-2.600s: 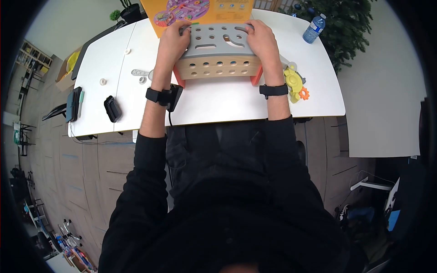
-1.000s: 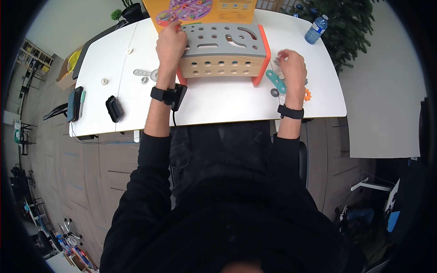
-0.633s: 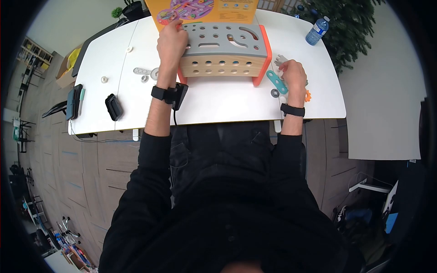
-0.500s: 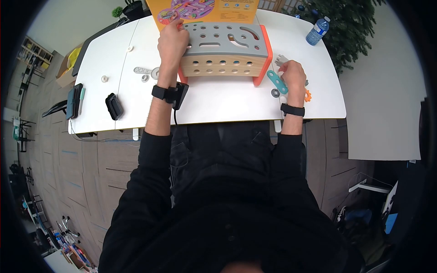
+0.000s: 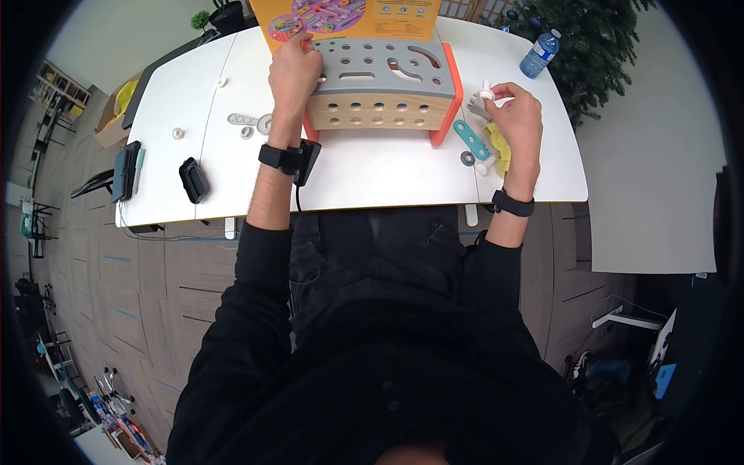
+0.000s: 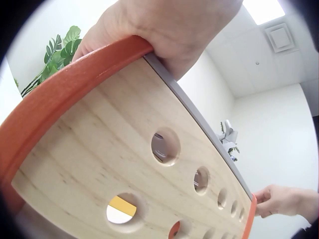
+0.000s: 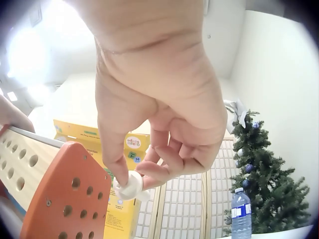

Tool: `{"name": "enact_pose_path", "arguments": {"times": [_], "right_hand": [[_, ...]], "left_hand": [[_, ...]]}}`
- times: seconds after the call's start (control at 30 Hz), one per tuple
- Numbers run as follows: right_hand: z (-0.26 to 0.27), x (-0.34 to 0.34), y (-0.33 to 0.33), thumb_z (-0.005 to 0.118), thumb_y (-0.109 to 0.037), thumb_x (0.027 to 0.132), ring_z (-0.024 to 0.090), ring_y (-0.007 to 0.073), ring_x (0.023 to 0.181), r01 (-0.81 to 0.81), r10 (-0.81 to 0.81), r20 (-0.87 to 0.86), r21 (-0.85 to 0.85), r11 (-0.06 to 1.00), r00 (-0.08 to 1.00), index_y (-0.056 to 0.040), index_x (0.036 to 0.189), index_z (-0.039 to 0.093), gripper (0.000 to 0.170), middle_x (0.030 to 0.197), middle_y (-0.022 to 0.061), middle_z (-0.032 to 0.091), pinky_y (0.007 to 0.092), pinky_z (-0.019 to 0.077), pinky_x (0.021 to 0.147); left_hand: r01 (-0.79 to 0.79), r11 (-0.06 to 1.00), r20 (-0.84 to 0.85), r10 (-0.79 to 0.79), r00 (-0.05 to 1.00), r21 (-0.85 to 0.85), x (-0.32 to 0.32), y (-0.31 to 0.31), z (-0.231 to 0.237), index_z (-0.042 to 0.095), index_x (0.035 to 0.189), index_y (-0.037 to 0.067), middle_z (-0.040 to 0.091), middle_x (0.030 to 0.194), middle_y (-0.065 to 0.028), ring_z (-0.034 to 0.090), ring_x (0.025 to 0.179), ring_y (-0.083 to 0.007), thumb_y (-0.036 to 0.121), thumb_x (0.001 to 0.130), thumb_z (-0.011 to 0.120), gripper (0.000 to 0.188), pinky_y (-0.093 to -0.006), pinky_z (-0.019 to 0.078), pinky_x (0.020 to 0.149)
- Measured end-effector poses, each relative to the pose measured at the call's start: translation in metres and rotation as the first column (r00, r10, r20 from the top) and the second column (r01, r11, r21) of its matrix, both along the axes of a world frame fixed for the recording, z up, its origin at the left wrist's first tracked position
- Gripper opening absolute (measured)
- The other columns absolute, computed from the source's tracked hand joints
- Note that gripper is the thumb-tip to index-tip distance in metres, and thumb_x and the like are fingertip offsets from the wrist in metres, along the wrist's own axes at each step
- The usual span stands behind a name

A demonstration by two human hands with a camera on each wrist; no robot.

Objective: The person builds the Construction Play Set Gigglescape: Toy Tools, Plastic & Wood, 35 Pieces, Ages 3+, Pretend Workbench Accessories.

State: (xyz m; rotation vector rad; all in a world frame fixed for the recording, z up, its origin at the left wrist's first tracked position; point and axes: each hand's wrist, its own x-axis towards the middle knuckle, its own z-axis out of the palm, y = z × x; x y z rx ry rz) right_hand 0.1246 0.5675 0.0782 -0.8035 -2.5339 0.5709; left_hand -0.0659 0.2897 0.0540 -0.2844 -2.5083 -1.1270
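Observation:
A toy workbench with a grey holed top [image 5: 376,68], a wooden front [image 6: 94,149] and orange-red ends [image 7: 70,194] stands at the table's middle. My left hand [image 5: 294,74] grips its left end at the top; the fingertips are hidden in the left wrist view. Right of the bench, my right hand [image 5: 518,116] pinches a small white plastic piece [image 7: 130,186] between thumb and fingers, held off the table. Below and beside that hand lie a teal holed strip [image 5: 470,140], a grey ring [image 5: 467,158], a white piece [image 5: 485,166] and a yellow piece [image 5: 498,149].
A yellow printed box [image 5: 349,19] stands behind the bench. On the left are a grey holed strip [image 5: 242,120], small rings, a black case [image 5: 194,181] and a dark pouch. A water bottle [image 5: 540,53] stands back right, near a decorated tree [image 7: 266,174].
My right hand has left the bench's right end, gone down to the loose parts, then risen with the white piece. My left hand has stayed at the bench's left end.

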Motion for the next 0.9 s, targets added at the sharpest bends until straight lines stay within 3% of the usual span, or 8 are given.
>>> {"name": "enact_pose_path", "arguments": {"times": [0.07,0.13,0.3,0.37,0.47,0.9], "right_hand": [[0.001,0.001,-0.001,0.077,-0.022,0.072,0.066,0.0177,0.069,-0.015,0.015,-0.083,0.004,1.000,0.996,-0.0121,0.091,0.073,0.022,0.084,0.0022,0.072,0.0336,0.0525,0.066],[0.007,0.003,-0.007,0.077,-0.022,0.071,0.065,0.0169,0.067,-0.014,0.012,-0.126,-0.011,1.000,0.992,-0.0112,0.090,0.072,0.022,0.082,0.0025,0.071,0.0334,0.0523,0.064],[0.017,0.007,-0.022,0.075,-0.022,0.070,0.058,0.0120,0.058,-0.047,0.033,-0.204,-0.067,0.997,0.978,-0.0090,0.090,0.072,0.024,0.068,0.0023,0.065,0.0296,0.0482,0.056],[0.010,0.004,-0.021,0.075,-0.022,0.070,0.051,0.0086,0.052,-0.156,0.131,-0.321,-0.052,0.986,0.938,-0.0085,0.090,0.071,0.024,0.058,-0.0006,0.055,0.0261,0.0429,0.051],[0.007,0.002,-0.026,0.075,-0.021,0.070,0.046,0.0067,0.049,-0.189,0.162,-0.343,-0.046,0.981,0.925,-0.0084,0.088,0.070,0.023,0.054,-0.0030,0.049,0.0248,0.0386,0.049],[0.002,-0.002,-0.040,0.073,-0.017,0.068,0.045,0.0063,0.047,-0.250,0.216,-0.320,-0.067,0.966,0.922,-0.0062,0.087,0.068,0.022,0.052,-0.0036,0.047,0.0242,0.0368,0.048]], "left_hand": [[0.001,1.000,-0.002,-0.001,1.000,0.006,0.003,0.000,0.003,0.067,0.121,0.012,0.072,0.094,-0.0188,0.071,0.068,-0.0258,0.016,0.087,0.051,0.038,-0.0360,0.0548,0.071],[0.012,0.997,0.091,-0.019,0.996,0.074,0.005,0.000,0.006,0.068,0.117,0.008,0.070,0.102,-0.0211,0.067,0.095,-0.0384,0.016,0.081,0.052,0.040,-0.0435,0.0513,0.086],[0.015,0.997,0.074,-0.021,0.997,0.075,0.004,-0.001,0.004,0.068,0.117,0.008,0.070,0.102,-0.0212,0.067,0.094,-0.0382,0.016,0.081,0.052,0.041,-0.0435,0.0513,0.086],[0.017,0.997,0.067,-0.022,0.997,0.072,0.002,0.000,0.002,0.068,0.117,0.008,0.070,0.101,-0.0213,0.067,0.094,-0.0382,0.016,0.080,0.052,0.041,-0.0435,0.0513,0.086],[0.020,0.994,0.073,-0.028,0.997,0.105,0.001,0.000,0.002,0.068,0.117,0.008,0.070,0.102,-0.0211,0.067,0.095,-0.0381,0.016,0.080,0.052,0.041,-0.0435,0.0514,0.086],[0.005,0.998,0.065,-0.009,0.998,0.069,0.006,-0.001,0.007,0.069,0.116,0.009,0.070,0.101,-0.0205,0.067,0.095,-0.0377,0.016,0.080,0.053,0.039,-0.0435,0.0519,0.086]]}}
